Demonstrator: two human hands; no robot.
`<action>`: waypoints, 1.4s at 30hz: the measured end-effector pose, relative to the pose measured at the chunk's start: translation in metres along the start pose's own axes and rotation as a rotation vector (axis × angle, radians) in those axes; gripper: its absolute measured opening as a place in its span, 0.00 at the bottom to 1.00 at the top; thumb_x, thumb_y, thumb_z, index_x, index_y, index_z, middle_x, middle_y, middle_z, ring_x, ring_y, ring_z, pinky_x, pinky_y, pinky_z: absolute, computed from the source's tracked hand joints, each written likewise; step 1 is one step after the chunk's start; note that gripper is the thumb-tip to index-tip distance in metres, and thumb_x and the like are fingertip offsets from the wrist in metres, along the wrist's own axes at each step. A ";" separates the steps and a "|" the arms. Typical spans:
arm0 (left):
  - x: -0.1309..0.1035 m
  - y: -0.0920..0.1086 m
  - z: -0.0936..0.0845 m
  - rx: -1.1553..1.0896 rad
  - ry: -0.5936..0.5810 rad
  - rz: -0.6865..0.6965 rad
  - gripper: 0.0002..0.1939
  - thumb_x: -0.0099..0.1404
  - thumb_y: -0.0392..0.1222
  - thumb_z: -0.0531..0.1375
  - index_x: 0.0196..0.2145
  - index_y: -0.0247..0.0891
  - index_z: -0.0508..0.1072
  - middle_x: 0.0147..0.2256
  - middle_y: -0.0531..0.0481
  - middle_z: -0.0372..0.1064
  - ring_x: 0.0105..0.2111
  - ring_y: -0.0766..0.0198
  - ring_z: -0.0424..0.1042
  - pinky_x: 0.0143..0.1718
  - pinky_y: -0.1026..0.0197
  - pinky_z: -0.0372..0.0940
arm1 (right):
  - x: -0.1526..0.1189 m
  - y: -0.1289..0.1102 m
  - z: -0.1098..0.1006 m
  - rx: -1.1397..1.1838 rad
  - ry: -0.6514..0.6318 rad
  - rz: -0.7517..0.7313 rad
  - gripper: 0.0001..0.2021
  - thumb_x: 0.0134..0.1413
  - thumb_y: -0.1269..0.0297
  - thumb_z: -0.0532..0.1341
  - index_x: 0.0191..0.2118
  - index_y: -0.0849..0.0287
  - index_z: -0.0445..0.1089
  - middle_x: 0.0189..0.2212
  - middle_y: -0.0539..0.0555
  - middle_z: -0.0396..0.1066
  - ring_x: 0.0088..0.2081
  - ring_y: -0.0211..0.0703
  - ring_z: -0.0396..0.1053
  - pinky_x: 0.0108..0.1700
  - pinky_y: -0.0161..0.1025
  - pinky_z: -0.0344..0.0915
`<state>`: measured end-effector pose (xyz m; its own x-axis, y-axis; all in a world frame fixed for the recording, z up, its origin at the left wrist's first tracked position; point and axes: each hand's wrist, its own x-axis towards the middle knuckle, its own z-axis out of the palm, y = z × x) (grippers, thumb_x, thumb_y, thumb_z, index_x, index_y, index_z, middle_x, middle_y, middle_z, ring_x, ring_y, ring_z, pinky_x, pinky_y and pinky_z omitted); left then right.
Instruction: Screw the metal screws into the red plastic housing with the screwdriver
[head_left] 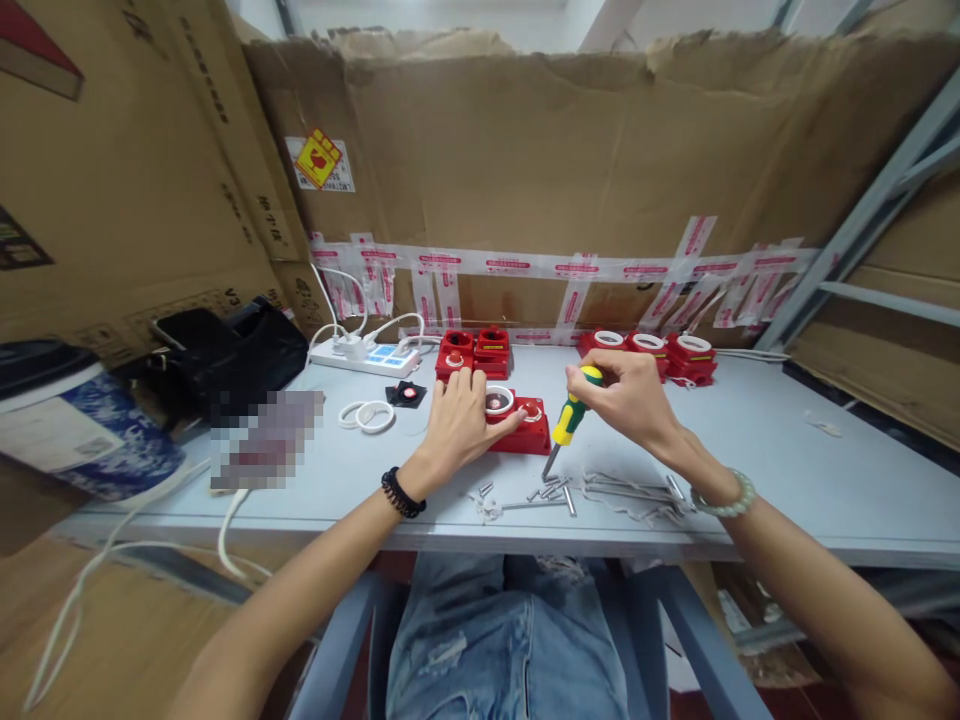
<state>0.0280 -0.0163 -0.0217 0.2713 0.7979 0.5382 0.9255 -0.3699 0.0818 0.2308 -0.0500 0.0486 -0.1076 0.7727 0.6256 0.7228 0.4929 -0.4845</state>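
My left hand (pixel 463 422) grips the left side of a red box (pixel 529 436) with a white ring and a round red part on top, its thumb lying across the box. In my right hand (pixel 626 392) is a yellow and green screwdriver (pixel 571 412), held by the handle and pointing down. The screwdriver's tip meets a small pile of metal screws (pixel 551 488) in front of the box. A metal rod with a crosspiece (pixel 536 504) lies beside the screws, and tangled white string (pixel 634 490) is to their right.
Behind are two red boxes (pixel 493 352) and several red units with white rings (pixel 690 360). To the left lie two white rings (pixel 375 417), black parts (pixel 406 393), a power strip (pixel 375 357), a black bag (pixel 240 360) and a large tub (pixel 82 430). Cardboard (pixel 510 150) stands behind.
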 end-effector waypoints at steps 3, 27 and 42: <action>0.001 -0.002 -0.001 -0.065 -0.008 0.013 0.30 0.60 0.66 0.50 0.42 0.34 0.63 0.42 0.38 0.64 0.44 0.46 0.63 0.44 0.47 0.57 | 0.005 -0.006 -0.010 -0.029 0.066 -0.017 0.13 0.49 0.59 0.58 0.19 0.59 0.66 0.16 0.48 0.61 0.20 0.33 0.53 0.22 0.35 0.51; 0.004 -0.010 -0.007 -0.348 -0.231 0.138 0.23 0.64 0.57 0.52 0.52 0.42 0.63 0.45 0.47 0.68 0.46 0.53 0.68 0.46 0.50 0.59 | 0.032 -0.002 -0.020 -0.074 0.313 -0.071 0.12 0.49 0.62 0.59 0.18 0.58 0.64 0.14 0.47 0.57 0.19 0.34 0.52 0.23 0.37 0.52; 0.003 -0.009 -0.007 -0.331 -0.220 0.145 0.24 0.64 0.57 0.52 0.52 0.41 0.62 0.43 0.46 0.68 0.44 0.53 0.69 0.44 0.51 0.60 | 0.032 -0.014 -0.017 -0.092 0.240 -0.103 0.12 0.49 0.62 0.58 0.19 0.57 0.65 0.15 0.48 0.60 0.19 0.34 0.53 0.22 0.36 0.52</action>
<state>0.0182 -0.0136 -0.0148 0.4758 0.7956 0.3750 0.7483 -0.5902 0.3028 0.2289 -0.0392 0.0853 -0.0268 0.5982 0.8009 0.7768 0.5167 -0.3600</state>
